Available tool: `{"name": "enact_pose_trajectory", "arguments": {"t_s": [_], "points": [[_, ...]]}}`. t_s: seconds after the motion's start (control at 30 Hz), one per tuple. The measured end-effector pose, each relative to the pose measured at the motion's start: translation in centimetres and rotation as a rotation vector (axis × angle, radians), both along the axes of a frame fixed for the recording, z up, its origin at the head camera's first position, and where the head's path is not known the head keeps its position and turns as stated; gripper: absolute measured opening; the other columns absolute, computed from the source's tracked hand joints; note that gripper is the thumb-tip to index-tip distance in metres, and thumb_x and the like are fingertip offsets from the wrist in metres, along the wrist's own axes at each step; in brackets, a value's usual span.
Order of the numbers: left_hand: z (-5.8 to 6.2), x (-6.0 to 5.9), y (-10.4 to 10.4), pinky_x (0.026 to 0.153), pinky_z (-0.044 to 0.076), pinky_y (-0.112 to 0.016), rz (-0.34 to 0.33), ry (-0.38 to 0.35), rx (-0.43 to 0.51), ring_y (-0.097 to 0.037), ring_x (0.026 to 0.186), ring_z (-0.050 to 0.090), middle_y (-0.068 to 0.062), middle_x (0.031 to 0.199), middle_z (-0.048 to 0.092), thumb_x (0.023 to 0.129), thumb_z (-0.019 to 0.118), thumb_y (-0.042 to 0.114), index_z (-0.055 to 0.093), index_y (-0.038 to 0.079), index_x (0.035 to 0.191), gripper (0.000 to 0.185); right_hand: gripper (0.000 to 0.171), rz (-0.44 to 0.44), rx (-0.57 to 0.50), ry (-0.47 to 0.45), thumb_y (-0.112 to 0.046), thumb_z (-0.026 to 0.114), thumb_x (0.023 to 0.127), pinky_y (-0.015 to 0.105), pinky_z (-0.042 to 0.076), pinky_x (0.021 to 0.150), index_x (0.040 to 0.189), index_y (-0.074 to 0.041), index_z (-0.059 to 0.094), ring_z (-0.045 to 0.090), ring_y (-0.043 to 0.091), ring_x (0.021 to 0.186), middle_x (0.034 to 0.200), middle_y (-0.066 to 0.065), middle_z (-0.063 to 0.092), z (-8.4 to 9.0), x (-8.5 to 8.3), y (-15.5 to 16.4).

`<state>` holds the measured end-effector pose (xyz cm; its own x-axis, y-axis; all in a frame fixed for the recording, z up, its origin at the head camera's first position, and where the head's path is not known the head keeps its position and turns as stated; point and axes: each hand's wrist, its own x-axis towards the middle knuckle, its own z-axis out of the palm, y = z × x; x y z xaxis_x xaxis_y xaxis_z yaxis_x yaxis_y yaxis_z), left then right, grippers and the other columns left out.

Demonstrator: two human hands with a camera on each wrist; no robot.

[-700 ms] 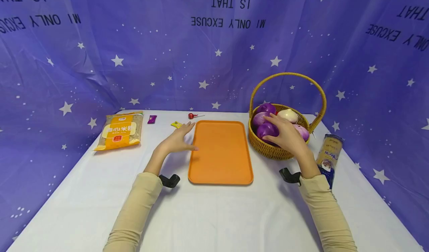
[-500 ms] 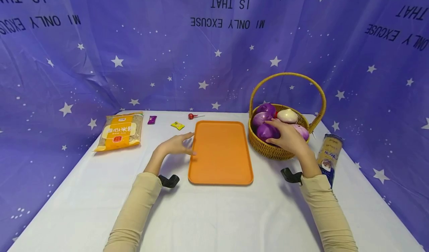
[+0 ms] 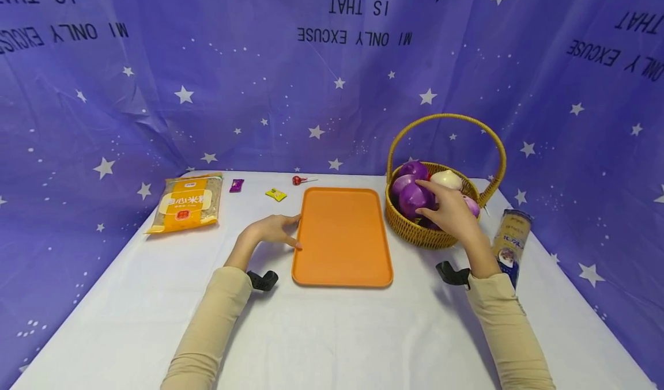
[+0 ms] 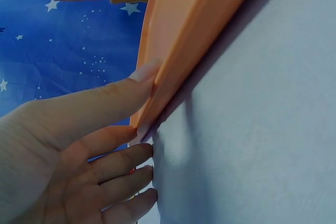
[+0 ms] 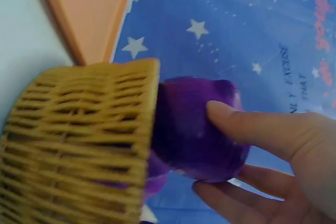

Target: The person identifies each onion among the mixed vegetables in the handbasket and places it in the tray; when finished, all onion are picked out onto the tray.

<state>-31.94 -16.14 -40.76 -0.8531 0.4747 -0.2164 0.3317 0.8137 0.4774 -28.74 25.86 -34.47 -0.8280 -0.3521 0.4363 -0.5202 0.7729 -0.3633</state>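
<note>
My right hand (image 3: 452,208) holds a dark purple onion (image 3: 415,199) at the front left of the wicker basket (image 3: 422,237), thumb and fingers on either side of it. In the right wrist view, the onion (image 5: 197,127) stands above the basket rim (image 5: 149,108). More purple onions (image 3: 412,170) and a pale, cream-coloured bulb (image 3: 447,178) lie in the basket. At the left edge of the orange tray (image 3: 342,237) rests my left hand (image 3: 270,228). The left wrist view shows its thumb (image 4: 121,93) over the tray rim, with loosely bent fingers (image 4: 121,163) alongside.
A yellow food bag (image 3: 187,203) lies at the far left. Near the back are a purple candy (image 3: 236,185), a yellow candy (image 3: 276,195) and a red lollipop (image 3: 297,180). A cylindrical pack (image 3: 510,243) lies right of the right wrist; the basket's tall handle (image 3: 447,115) arches up.
My left hand has come down and nearer onto the tray's left edge, its thumb and fingers drawing closer together. My right hand has gripped the purple onion and raised it slightly.
</note>
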Motion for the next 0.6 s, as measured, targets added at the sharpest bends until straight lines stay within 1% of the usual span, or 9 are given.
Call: {"name": "enact_pose_trajectory", "arguments": {"t_s": [0.07, 0.13, 0.23, 0.33, 0.37, 0.43, 0.5, 0.6], "points": [[0.0, 0.0, 0.0, 0.113, 0.024, -0.052, 0.001, -0.003, 0.003, -0.04, 0.137, 0.031, -0.019, 0.15, 0.036, 0.077, 0.078, 0.044, 0.032, 0.007, 0.15, 0.094, 0.063, 0.005, -0.047, 0.036, -0.005, 0.08, 0.077, 0.052, 0.054, 0.079, 0.135, -0.002, 0.053, 0.063, 0.039, 0.093, 0.122, 0.024, 0.06, 0.3, 0.3, -0.4], [-0.1, 0.0, 0.0, 0.113, 0.024, -0.052, 0.003, -0.006, 0.005, -0.04, 0.137, 0.031, -0.019, 0.15, 0.036, 0.077, 0.078, 0.044, 0.032, 0.007, 0.15, 0.094, 0.064, 0.033, -0.097, 0.056, -0.006, 0.081, 0.077, 0.051, 0.054, 0.082, 0.135, -0.003, 0.054, 0.062, 0.04, 0.102, 0.123, 0.023, 0.06, 0.6, 0.6, -1.1], [-0.1, 0.0, -0.1, 0.113, 0.024, -0.052, 0.01, -0.009, 0.004, -0.041, 0.137, 0.031, -0.019, 0.15, 0.035, 0.077, 0.078, 0.044, 0.032, 0.008, 0.15, 0.094, 0.064, 0.09, -0.165, 0.042, -0.007, 0.081, 0.078, 0.047, 0.055, 0.082, 0.135, -0.004, 0.054, 0.062, 0.039, 0.106, 0.125, 0.022, 0.059, 0.8, 0.8, -2.6], [0.0, 0.0, -0.1, 0.113, 0.023, -0.053, 0.018, -0.009, 0.002, -0.041, 0.137, 0.031, -0.019, 0.15, 0.035, 0.077, 0.078, 0.043, 0.032, 0.008, 0.15, 0.093, 0.063, 0.143, -0.198, 0.01, -0.009, 0.081, 0.078, 0.043, 0.055, 0.083, 0.135, -0.005, 0.055, 0.064, 0.037, 0.105, 0.128, 0.019, 0.058, 0.7, 0.6, -4.3], [0.0, 0.0, -0.1, 0.113, 0.023, -0.053, 0.018, -0.008, 0.002, -0.041, 0.137, 0.031, -0.019, 0.15, 0.035, 0.077, 0.078, 0.043, 0.032, 0.008, 0.15, 0.093, 0.062, 0.159, -0.199, 0.002, -0.009, 0.081, 0.078, 0.043, 0.055, 0.083, 0.135, -0.005, 0.055, 0.064, 0.036, 0.104, 0.128, 0.019, 0.059, 0.6, 0.4, -5.0], [0.0, 0.0, -0.1, 0.113, 0.023, -0.053, 0.019, -0.008, 0.001, -0.042, 0.137, 0.031, -0.019, 0.15, 0.035, 0.077, 0.078, 0.044, 0.032, 0.008, 0.15, 0.093, 0.061, 0.177, -0.176, -0.012, -0.012, 0.081, 0.079, 0.042, 0.057, 0.081, 0.135, -0.006, 0.055, 0.067, 0.033, 0.096, 0.125, 0.018, 0.061, 0.4, 0.0, -6.3], [-0.1, 0.0, -0.1, 0.113, 0.023, -0.053, 0.02, -0.011, 0.0, -0.042, 0.137, 0.031, -0.019, 0.15, 0.035, 0.077, 0.078, 0.044, 0.032, 0.009, 0.151, 0.094, 0.061, 0.189, -0.15, -0.036, -0.015, 0.081, 0.079, 0.041, 0.056, 0.081, 0.135, -0.006, 0.056, 0.067, 0.031, 0.096, 0.124, 0.016, 0.063, 0.1, -0.7, -7.8], [-0.1, -0.1, -0.1, 0.113, 0.023, -0.053, 0.02, -0.013, -0.001, -0.042, 0.137, 0.03, -0.019, 0.15, 0.035, 0.077, 0.078, 0.045, 0.032, 0.009, 0.151, 0.094, 0.06, 0.211, -0.125, -0.108, -0.017, 0.081, 0.08, 0.042, 0.055, 0.083, 0.134, -0.006, 0.056, 0.065, 0.031, 0.096, 0.123, 0.015, 0.063, -0.4, -2.1, -10.1]]}}
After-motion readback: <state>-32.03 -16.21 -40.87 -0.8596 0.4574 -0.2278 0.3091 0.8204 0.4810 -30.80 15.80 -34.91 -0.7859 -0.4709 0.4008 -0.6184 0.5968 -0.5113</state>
